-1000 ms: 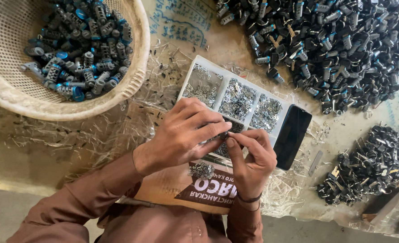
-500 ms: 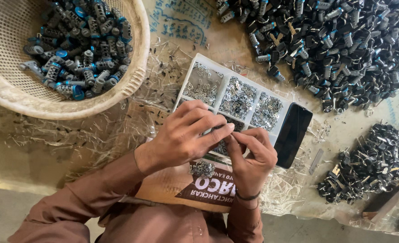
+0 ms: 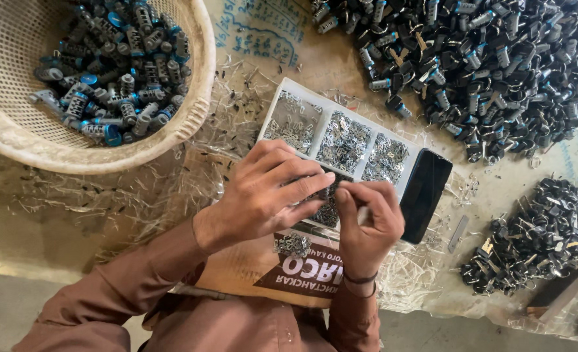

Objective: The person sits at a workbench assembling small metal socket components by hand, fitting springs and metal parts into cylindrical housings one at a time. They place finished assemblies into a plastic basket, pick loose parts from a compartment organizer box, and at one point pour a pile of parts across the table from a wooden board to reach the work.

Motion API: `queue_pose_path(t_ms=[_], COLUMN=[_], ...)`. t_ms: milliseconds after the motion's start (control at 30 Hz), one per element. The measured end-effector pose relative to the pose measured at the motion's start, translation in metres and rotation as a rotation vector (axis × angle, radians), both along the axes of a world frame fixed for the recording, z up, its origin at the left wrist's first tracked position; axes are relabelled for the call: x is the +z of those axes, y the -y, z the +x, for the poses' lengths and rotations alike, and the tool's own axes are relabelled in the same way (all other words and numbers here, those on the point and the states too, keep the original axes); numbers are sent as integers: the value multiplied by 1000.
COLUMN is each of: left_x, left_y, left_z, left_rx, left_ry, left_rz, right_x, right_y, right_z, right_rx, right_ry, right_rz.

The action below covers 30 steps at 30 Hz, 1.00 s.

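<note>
Working over a cluttered surface [image 3: 171,215], a person presses both hands together above a white divided tray [image 3: 289,98] of small silvery metal pieces. The left hand [image 3: 263,195] is curled, its fingers [image 3: 295,186] closed around a small dark part [image 3: 328,193] that is mostly hidden; the right hand [image 3: 367,218] meets it fingertip to fingertip, thumb and forefinger pinched at the same part, though what exactly they grip cannot be made out. The hands sit at the tray's 6 o'clock edge, above a brown cardboard box [image 3: 250,274] that lies toward the person's lap. A black phone [image 3: 426,194] lies face up just beside the tray at 3 o'clock. At 10 o'clock stands a cream woven basket [image 3: 191,85] holding grey and blue cylindrical parts. A large heap of dark parts [image 3: 497,72] spreads at 1 o'clock, and a smaller pile [image 3: 536,234] lies at 4 o'clock. Thin metal shavings litter the surface around the tray.
</note>
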<state>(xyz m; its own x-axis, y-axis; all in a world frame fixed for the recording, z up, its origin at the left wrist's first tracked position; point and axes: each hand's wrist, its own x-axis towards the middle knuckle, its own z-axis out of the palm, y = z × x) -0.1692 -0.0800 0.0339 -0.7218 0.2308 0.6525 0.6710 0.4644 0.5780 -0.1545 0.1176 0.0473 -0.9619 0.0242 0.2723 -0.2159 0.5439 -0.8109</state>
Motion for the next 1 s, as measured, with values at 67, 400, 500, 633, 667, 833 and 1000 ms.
queue_pose_path(t_ms=[67,400,500,633,667,833,1000], left_x=[-1,0,1,1,1,-1,-3], left_y=[0,0,0,-1,0,0,0], left_z=[0,-1,-2,-1,-1,-2,-2], left_rx=[9,-2,2,17,17,18,21], left_ry=[11,5,7,-15,-18,-27,-44], left_rz=[5,-14,11,3,3,2,-29], right_x=[2,-3,-6,-7,-7,-5,-4], right_y=[2,-6,-8,-4,-3,-3,-1], right_z=[-5,0,3,6,6,5,4], right_rx=[-46,-14,58,75,89,86,62], right_ry=[-200,-81,105,73,75,61,7], right_rz=[347,85,-234,-147,-152,-129,-25])
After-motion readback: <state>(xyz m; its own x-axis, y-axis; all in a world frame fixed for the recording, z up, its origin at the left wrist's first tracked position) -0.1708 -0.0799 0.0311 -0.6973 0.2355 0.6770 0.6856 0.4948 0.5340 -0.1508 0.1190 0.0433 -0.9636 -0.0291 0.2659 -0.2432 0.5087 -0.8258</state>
